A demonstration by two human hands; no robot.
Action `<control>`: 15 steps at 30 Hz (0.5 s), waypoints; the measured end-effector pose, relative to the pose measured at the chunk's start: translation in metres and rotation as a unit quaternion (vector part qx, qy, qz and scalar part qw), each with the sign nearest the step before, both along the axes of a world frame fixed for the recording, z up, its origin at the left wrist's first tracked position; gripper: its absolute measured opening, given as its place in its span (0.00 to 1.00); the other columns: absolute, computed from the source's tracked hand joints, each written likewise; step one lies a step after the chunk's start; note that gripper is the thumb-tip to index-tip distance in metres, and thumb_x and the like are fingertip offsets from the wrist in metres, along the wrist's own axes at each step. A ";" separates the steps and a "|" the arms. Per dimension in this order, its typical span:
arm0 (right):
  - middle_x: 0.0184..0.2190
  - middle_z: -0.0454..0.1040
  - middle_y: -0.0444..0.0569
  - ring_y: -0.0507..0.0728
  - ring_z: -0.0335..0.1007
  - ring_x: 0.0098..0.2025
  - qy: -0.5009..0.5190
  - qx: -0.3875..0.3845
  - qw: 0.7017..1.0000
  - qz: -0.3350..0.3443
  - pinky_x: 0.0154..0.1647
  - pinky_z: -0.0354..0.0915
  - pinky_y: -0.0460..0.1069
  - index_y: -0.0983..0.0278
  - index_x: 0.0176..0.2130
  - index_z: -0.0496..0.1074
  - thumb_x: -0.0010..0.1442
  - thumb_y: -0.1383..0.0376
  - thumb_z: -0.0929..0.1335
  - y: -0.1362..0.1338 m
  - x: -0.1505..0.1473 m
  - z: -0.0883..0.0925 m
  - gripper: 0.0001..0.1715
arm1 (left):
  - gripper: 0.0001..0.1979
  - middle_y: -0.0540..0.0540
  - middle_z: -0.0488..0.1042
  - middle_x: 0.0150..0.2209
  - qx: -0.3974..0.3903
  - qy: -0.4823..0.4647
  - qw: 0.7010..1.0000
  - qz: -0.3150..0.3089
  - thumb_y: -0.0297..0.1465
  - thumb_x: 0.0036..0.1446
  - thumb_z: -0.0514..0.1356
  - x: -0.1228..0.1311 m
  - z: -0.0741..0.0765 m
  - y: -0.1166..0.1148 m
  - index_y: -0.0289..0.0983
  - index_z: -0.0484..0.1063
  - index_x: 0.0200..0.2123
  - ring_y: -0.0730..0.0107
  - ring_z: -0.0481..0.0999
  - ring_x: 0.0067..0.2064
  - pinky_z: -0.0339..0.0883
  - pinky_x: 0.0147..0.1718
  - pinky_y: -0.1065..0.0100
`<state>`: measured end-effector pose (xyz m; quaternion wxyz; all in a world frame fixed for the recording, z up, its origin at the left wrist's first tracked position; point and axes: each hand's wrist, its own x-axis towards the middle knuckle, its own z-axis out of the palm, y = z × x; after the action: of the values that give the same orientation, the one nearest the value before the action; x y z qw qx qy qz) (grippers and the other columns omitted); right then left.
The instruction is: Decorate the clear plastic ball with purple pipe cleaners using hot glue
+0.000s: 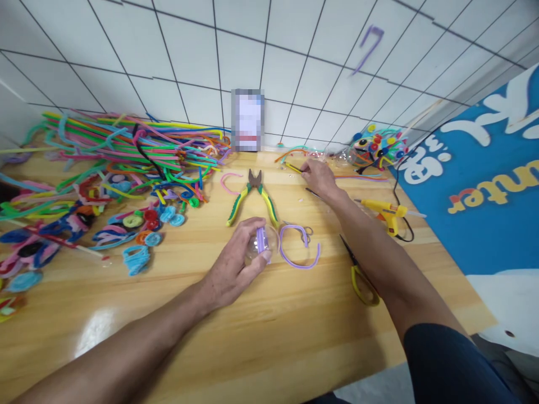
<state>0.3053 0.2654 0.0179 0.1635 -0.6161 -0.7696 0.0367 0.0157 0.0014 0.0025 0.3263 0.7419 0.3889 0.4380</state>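
Left hand (pixel 236 264) curls its fingers tight round a clear plastic ball (pixel 254 248) with a purple pipe-cleaner strip (pixel 261 239) on it, just below the pliers (pixel 255 193) on the wooden table (pixel 269 336), while the right hand (pixel 320 178), arm stretched forward, pinches a yellow stick (pixel 293 167) by the tiled wall (pixel 295 67).

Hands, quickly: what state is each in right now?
Left hand: closed around a clear ball wrapped with a purple pipe cleaner.
Right hand: fingers on a yellow pipe cleaner; grip unclear.

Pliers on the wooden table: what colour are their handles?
The metal pliers' handles are yellow and green; head view.
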 end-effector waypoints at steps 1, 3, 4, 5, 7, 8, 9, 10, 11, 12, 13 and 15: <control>0.50 0.87 0.55 0.66 0.81 0.53 0.011 -0.001 1.000 0.004 0.57 0.74 0.59 0.60 0.47 0.83 0.63 0.72 0.69 0.000 0.000 0.000 0.17 | 0.26 0.35 0.69 0.70 0.000 0.001 1.000 0.000 0.35 0.78 0.60 0.000 0.000 0.000 0.45 0.59 0.74 0.50 0.71 0.73 0.70 0.74 0.45; 0.50 0.87 0.54 0.65 0.81 0.52 0.023 0.000 1.000 0.018 0.58 0.74 0.59 0.61 0.48 0.84 0.63 0.72 0.68 0.002 -0.002 -0.001 0.18 | 0.26 0.35 0.69 0.70 0.000 0.004 1.000 -0.001 0.35 0.78 0.59 0.000 0.001 0.000 0.45 0.59 0.74 0.51 0.72 0.73 0.71 0.73 0.45; 0.49 0.87 0.54 0.64 0.81 0.52 0.026 0.000 0.999 0.027 0.59 0.74 0.59 0.61 0.47 0.84 0.62 0.72 0.68 0.003 -0.003 -0.002 0.18 | 0.26 0.35 0.69 0.70 0.000 0.007 1.000 -0.002 0.35 0.78 0.59 0.000 0.001 0.000 0.45 0.59 0.74 0.51 0.72 0.73 0.71 0.73 0.45; 0.49 0.87 0.54 0.64 0.81 0.51 0.030 0.000 0.999 0.035 0.59 0.73 0.58 0.61 0.47 0.85 0.62 0.72 0.68 0.004 -0.004 -0.003 0.18 | 0.26 0.35 0.69 0.70 0.002 0.009 1.000 -0.001 0.35 0.78 0.59 0.000 0.002 0.000 0.45 0.59 0.74 0.51 0.72 0.73 0.71 0.73 0.46; 0.48 0.87 0.53 0.64 0.81 0.51 0.041 -0.003 0.998 0.051 0.59 0.73 0.58 0.62 0.46 0.85 0.62 0.73 0.69 0.006 -0.008 -0.003 0.18 | 0.26 0.35 0.69 0.69 0.005 0.010 1.000 -0.001 0.35 0.78 0.59 0.000 0.002 0.000 0.45 0.59 0.74 0.51 0.72 0.73 0.72 0.73 0.46; 0.48 0.87 0.53 0.63 0.82 0.50 0.046 -0.004 0.997 0.058 0.59 0.74 0.58 0.62 0.47 0.85 0.61 0.73 0.69 0.007 -0.010 -0.004 0.18 | 0.26 0.35 0.69 0.69 0.007 0.010 1.000 -0.001 0.35 0.78 0.59 0.000 0.002 0.000 0.45 0.59 0.74 0.51 0.72 0.72 0.72 0.72 0.46; 0.48 0.87 0.53 0.63 0.82 0.50 0.050 -0.005 0.997 0.065 0.59 0.74 0.57 0.63 0.47 0.85 0.62 0.73 0.69 0.007 -0.012 -0.004 0.19 | 0.26 0.35 0.69 0.69 0.010 0.010 1.000 -0.001 0.34 0.78 0.59 0.000 0.003 0.000 0.45 0.59 0.74 0.51 0.72 0.72 0.72 0.72 0.46; 0.48 0.87 0.54 0.63 0.82 0.50 0.054 -0.005 0.996 0.073 0.59 0.74 0.57 0.63 0.47 0.86 0.62 0.73 0.68 0.008 -0.014 -0.003 0.19 | 0.26 0.35 0.69 0.69 0.011 0.010 1.000 -0.001 0.34 0.78 0.59 0.000 0.003 0.000 0.45 0.59 0.74 0.51 0.72 0.72 0.72 0.72 0.47; 0.48 0.88 0.54 0.63 0.82 0.50 0.058 -0.006 0.995 0.080 0.59 0.74 0.57 0.64 0.48 0.86 0.62 0.74 0.68 0.008 -0.017 -0.003 0.19 | 0.26 0.35 0.69 0.69 0.012 0.010 1.000 -0.001 0.34 0.78 0.59 0.000 0.003 0.000 0.45 0.59 0.74 0.51 0.72 0.72 0.72 0.72 0.47; 0.48 0.88 0.54 0.63 0.83 0.50 0.061 -0.008 0.994 0.086 0.59 0.74 0.57 0.65 0.48 0.86 0.62 0.74 0.68 0.008 -0.019 -0.003 0.19 | 0.26 0.35 0.69 0.69 0.013 0.009 1.000 -0.001 0.34 0.78 0.59 0.000 0.003 0.000 0.45 0.59 0.74 0.51 0.72 0.72 0.72 0.72 0.47; 0.49 0.88 0.54 0.63 0.83 0.51 0.064 -0.010 0.994 0.090 0.60 0.74 0.57 0.65 0.48 0.86 0.62 0.74 0.69 0.008 -0.020 -0.002 0.19 | 0.25 0.36 0.70 0.69 0.013 0.008 1.000 -0.002 0.34 0.78 0.59 0.000 0.003 0.000 0.45 0.59 0.74 0.51 0.72 0.73 0.72 0.72 0.47; 0.49 0.88 0.54 0.64 0.83 0.53 0.066 -0.013 0.993 0.093 0.62 0.74 0.59 0.64 0.49 0.87 0.62 0.73 0.69 0.008 -0.022 -0.001 0.20 | 0.25 0.36 0.69 0.69 0.013 0.004 1.000 -0.002 0.34 0.78 0.59 0.000 0.003 0.000 0.45 0.59 0.74 0.52 0.71 0.73 0.71 0.73 0.48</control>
<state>0.2830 0.2735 0.0168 0.2018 -0.5400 -0.8106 0.1029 0.0155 0.0018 0.0053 0.3154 0.7489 0.3831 0.4393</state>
